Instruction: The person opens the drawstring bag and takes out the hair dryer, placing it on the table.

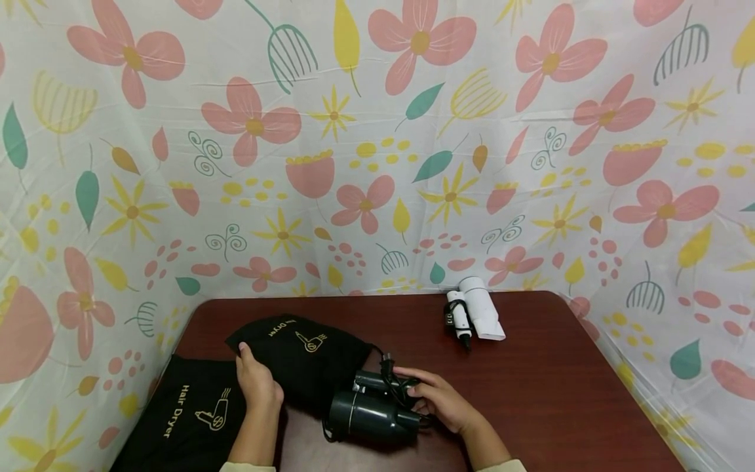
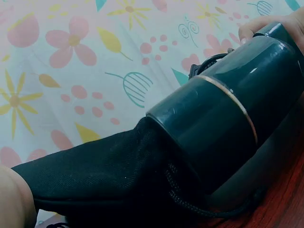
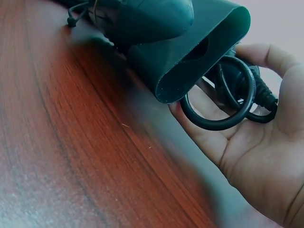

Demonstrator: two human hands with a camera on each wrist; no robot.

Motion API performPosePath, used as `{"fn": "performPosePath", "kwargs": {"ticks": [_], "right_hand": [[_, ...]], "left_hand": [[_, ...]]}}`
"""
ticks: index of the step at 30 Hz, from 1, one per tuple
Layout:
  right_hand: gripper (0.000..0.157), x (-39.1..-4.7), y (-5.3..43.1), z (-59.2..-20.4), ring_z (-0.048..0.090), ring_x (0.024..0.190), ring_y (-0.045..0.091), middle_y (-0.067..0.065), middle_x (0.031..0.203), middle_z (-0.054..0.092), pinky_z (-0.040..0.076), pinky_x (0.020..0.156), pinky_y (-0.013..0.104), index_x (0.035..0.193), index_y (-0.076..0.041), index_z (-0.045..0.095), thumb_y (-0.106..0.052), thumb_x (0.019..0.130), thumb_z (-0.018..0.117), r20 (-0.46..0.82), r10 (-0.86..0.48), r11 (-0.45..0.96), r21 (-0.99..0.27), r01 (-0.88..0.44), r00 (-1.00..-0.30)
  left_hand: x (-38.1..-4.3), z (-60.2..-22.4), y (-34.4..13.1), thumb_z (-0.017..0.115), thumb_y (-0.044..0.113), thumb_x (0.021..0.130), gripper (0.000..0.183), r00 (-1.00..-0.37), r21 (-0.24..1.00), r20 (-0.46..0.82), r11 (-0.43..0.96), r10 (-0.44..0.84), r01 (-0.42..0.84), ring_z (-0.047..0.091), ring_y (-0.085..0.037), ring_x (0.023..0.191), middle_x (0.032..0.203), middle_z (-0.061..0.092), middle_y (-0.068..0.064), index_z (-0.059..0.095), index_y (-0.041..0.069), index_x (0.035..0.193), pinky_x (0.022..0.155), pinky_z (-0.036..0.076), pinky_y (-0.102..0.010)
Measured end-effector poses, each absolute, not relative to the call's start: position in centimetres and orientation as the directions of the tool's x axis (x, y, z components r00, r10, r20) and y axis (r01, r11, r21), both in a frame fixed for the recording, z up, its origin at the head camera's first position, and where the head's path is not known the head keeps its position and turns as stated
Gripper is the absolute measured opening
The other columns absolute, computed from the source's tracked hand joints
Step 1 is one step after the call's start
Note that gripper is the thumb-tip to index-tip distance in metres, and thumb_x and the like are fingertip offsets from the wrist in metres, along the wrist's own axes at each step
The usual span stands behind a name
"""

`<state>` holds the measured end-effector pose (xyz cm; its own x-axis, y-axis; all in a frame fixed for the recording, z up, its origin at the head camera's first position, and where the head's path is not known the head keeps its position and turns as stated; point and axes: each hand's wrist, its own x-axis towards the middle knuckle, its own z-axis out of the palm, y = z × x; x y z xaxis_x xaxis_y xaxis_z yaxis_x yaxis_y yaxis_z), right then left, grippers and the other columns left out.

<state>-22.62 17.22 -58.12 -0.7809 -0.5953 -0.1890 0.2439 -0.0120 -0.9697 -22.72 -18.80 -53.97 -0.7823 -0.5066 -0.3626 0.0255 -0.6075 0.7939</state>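
Observation:
A black hair dryer [image 1: 371,419] lies on its side near the table's front, its handle folded alongside the barrel. My right hand [image 1: 445,401] holds it at the handle and nozzle end, fingers curled about the handle and the looped black cord [image 3: 216,125]. In the right wrist view the flat nozzle [image 3: 209,52] points toward the palm. With my left hand [image 1: 259,385] I grip the far end of a black drawstring bag [image 1: 321,357] printed with a hair dryer picture. The bag's mouth meets the back of the barrel [image 2: 190,123], drawstring hanging below.
Another black bag [image 1: 203,400] marked "Hair Dryer" lies flat at the left front. A white hair dryer [image 1: 480,308] with its dark cord bundled stands at the back of the brown table [image 1: 531,387]. Behind is a flowered curtain [image 1: 366,249].

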Motion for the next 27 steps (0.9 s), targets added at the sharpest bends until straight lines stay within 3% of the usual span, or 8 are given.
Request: {"fn": "performPosePath", "kwargs": {"ticks": [7, 13, 27], "right_hand": [[0.058, -22.5, 17.5, -58.6, 0.071, 0.077, 0.012, -0.002, 0.115, 0.072, 0.06, 0.073, 0.032, 0.153, -0.003, 0.039, -0.013, 0.098, 0.053, -0.183, -0.588, -0.034, -0.968, 0.25, -0.788], [0.057, -22.5, 17.8, -58.6, 0.072, 0.08, 0.013, -0.001, 0.116, 0.071, 0.06, 0.075, 0.034, 0.153, -0.004, 0.039, -0.013, 0.099, 0.052, -0.171, -0.567, -0.041, -0.971, 0.235, -0.806], [0.057, -22.5, 18.2, -58.6, 0.071, 0.086, 0.018, -0.002, 0.126, 0.066, 0.06, 0.079, 0.036, 0.155, -0.006, 0.037, -0.014, 0.101, 0.051, -0.142, -0.526, -0.08, -0.973, 0.215, -0.838]], "left_hand": [[-23.0, -53.9, -18.9, 0.027, 0.057, 0.106, 0.074, -0.778, 0.778, -0.337, -0.622, -0.53, 0.087, -0.005, -0.014, 0.157, 0.17, -0.013, 0.008, -0.012, 0.029, 0.161, 0.129, 0.0, -0.032], [-23.0, -54.0, -19.2, 0.028, 0.058, 0.105, 0.074, -0.774, 0.768, -0.345, -0.633, -0.531, 0.092, -0.007, -0.014, 0.157, 0.169, -0.015, 0.01, -0.013, 0.032, 0.16, 0.129, -0.002, -0.033], [-23.6, -53.9, -19.8, 0.029, 0.056, 0.106, 0.068, -0.767, 0.757, -0.317, -0.636, -0.558, 0.151, 0.007, -0.011, 0.156, 0.171, 0.0, 0.011, -0.002, 0.034, 0.163, 0.129, 0.006, -0.029]]}}
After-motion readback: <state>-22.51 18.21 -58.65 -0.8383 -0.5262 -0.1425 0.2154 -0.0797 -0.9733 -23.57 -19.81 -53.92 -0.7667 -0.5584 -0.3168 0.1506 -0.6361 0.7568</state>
